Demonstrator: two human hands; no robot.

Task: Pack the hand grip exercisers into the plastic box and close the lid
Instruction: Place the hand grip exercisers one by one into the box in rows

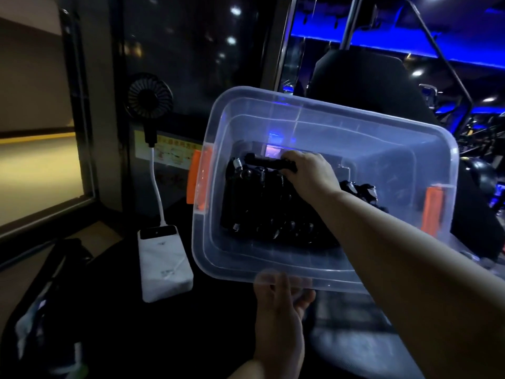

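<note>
Head view looks down into a clear plastic box [325,127], rounded at the corners, thin-walled and glossy, with an orange latch [199,177] on each short end. Inside the box lies a packed row of black hand grip exercisers [262,206], ribbed handles side by side, small steel coil springs glinting at their ends. The right hand [308,175] reaches down inside the box, its fingers [289,166] curled closed around one black exerciser handle at the top of the pile. The left hand [278,310] pinches the box's near rim, thumb over the edge, fingers underneath. Left of the box, a white rectangular power bank [164,265] rests on the dark desk [191,337], a white cable rising to a small round black fan [149,98]. Beyond the box, blue light strips glow in a dim room.
</note>
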